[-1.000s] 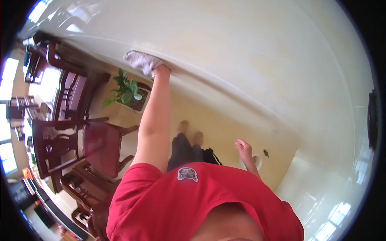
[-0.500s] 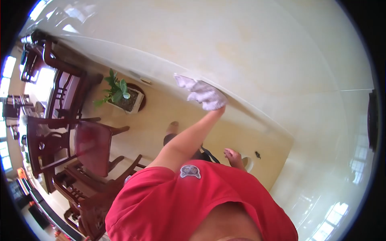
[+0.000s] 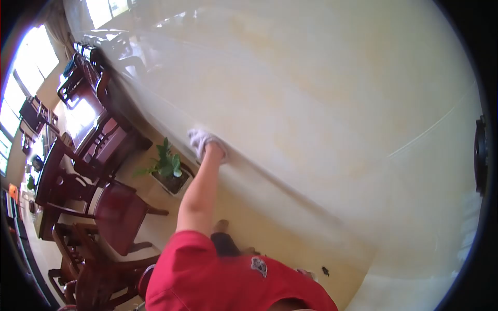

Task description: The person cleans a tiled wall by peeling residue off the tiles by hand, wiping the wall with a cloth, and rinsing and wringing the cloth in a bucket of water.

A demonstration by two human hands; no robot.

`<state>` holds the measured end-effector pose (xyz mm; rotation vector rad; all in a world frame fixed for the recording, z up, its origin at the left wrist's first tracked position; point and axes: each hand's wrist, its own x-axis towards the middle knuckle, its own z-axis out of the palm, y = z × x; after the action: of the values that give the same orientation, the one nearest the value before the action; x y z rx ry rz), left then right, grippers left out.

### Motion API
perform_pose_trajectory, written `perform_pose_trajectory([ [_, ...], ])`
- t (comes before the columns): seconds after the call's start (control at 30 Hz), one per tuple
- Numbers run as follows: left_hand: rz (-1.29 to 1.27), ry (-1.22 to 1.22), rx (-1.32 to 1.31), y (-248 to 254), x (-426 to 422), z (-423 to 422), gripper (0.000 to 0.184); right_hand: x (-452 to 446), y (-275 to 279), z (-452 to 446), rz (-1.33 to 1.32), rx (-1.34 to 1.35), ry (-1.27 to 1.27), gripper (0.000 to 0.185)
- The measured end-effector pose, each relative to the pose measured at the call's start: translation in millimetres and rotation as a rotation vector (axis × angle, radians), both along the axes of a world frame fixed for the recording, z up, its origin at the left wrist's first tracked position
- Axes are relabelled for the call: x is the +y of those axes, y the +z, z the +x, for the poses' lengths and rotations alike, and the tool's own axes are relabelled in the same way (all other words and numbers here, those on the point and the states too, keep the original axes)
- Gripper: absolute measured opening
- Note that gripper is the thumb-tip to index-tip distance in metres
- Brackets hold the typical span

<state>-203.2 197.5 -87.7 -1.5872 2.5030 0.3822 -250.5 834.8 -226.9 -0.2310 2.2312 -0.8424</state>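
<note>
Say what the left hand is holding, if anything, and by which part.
A pale cloth, low by the wall. It bunches around the left hand, hiding the fingers, so which part they grip cannot be told.

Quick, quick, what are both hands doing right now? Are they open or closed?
Left hand: holding a pale cloth that covers most of it.
Right hand: mostly hidden behind the red shirt, so open or closed can't be told.
</note>
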Motion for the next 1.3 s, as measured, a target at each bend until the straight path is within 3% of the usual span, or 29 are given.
perform_pose_trajectory([
  [0.1,0.012,0.044,-0.008,4.2,-3.7,2.8,0.032,104.3,-163.5,-4.5,-0.386,-0.438,-0.296,0.031],
  [0.17,0.027,0.025,0.003,1.7,12.2,-7.9,0.032,63.4,-96.2,5.1,-0.162,0.317,0.345,0.03],
  [0.2,0.033,-0.002,0.016,-0.4,27.5,-15.0,0.032,31.4,-45.3,9.2,-0.126,0.458,0.536,0.031],
  [0.3,0.047,-0.099,0.057,-2.9,71.4,-39.3,0.032,-59.4,62.2,0.6,-0.069,0.311,0.546,0.035],
  [0.4,0.067,-0.209,0.111,-7.9,114.0,-63.4,0.032,-89.6,69.1,-13.3,0.039,0.152,0.323,0.031],
  [0.5,0.099,-0.35,0.186,-15.2,166.5,-81.5,0.032,-101.3,67.3,-18.9,-0.129,0.245,0.302,0.033],
  [0.7,0.123,-0.573,0.33,-18.3,222.7,-86.6,0.033,-99.6,58.2,-5.5,0.024,0.158,0.394,0.027],
  [0.8,0.092,-0.542,0.329,-17.7,204.0,-71.1,0.033,-95.4,85.6,18.9,-0.269,0.501,0.582,0.025],
  [0.9,0.015,-0.375,0.235,-6.2,147.6,-47.4,0.033,-97.9,99.4,28.9,-0.096,0.253,0.41,0.024],
  [1.07,-0.033,-0.145,0.085,11.2,84.8,-33.9,0.034,-67.3,70.9,43.8,-0.04,0.294,0.39,0.024],
  [1.2,-0.017,-0.213,0.094,9.6,122.5,-57.8,0.034,-75.1,81.0,53.6,0.022,0.149,0.243,0.024],
  [1.3,0.017,-0.329,0.152,5.6,169.6,-78.1,0.034,-71.4,74.1,55.2,-0.187,0.352,0.453,0.025],
])
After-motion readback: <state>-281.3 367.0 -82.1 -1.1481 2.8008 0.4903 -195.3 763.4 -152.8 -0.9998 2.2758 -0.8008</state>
